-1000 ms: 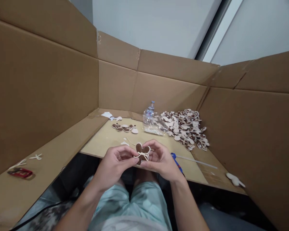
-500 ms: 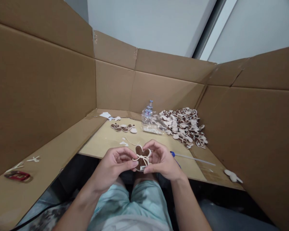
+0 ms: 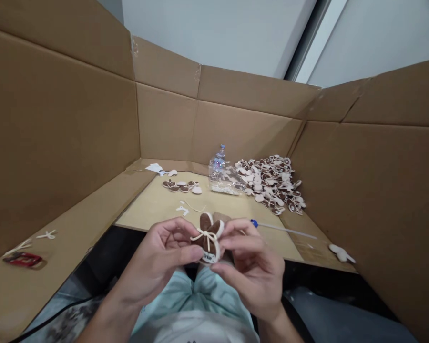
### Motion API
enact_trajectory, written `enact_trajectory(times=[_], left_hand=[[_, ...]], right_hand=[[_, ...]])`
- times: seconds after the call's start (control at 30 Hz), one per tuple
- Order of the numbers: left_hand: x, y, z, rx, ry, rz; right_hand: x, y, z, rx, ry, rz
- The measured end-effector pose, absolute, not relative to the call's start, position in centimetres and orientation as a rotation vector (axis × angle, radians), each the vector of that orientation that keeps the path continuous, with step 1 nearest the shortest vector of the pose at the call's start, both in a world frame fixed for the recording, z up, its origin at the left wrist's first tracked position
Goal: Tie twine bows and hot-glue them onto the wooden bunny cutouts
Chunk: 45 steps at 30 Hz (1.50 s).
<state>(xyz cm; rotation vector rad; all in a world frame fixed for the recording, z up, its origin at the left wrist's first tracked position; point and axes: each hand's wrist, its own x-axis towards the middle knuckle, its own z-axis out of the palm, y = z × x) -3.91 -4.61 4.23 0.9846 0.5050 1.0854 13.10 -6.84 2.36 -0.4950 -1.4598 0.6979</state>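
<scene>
A small brown bunny-shaped piece (image 3: 211, 244) with a white edge, two upright ears, a cream cord bow and a white lettered label at its base is held above my lap. My left hand (image 3: 168, 250) pinches its left side, thumb on the front near the label. My right hand (image 3: 252, 262) is at its right side, with fingertips at the ear and edge and the thumb near the lower right. Beyond the hands, a loose cream cord (image 3: 195, 208) and white scraps (image 3: 182, 209) lie on the board (image 3: 146, 205).
A big pile of similar pieces (image 3: 268, 181) lies at the back right, beside a clear bag (image 3: 225, 183) and a bottle (image 3: 219, 159). More pieces (image 3: 181, 186) sit back left. A red tool (image 3: 23, 259) lies far left, a blue-ended stick (image 3: 286, 229) at right.
The bunny piece has come nearer and tilted slightly, so its label shows more fully. My right hand has turned and its fingers have shifted along the edge. The view has moved slightly.
</scene>
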Motion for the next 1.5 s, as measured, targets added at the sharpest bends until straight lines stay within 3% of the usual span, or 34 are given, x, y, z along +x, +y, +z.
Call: enact_trajectory(times=[0.53, 0.9, 1.17, 1.5], left_hand=[[-3.5, -5.1, 4.2, 0.833, 0.427, 0.913], [-2.5, -5.2, 3.5, 1.210, 0.767, 1.226], [-2.3, -5.6, 3.2, 1.408, 0.923, 1.223], [-1.6, -3.4, 2.0, 1.493, 0.786, 0.846]], right_hand=[[13.0, -8.1, 3.0, -0.558, -1.511, 0.602], [12.8, -7.6, 1.9, -0.669, -1.309, 0.856], [13.0, -6.5, 0.7, -0.747, -1.252, 0.892], [16.2, -4.9, -1.7, -0.841, -1.227, 1.192]])
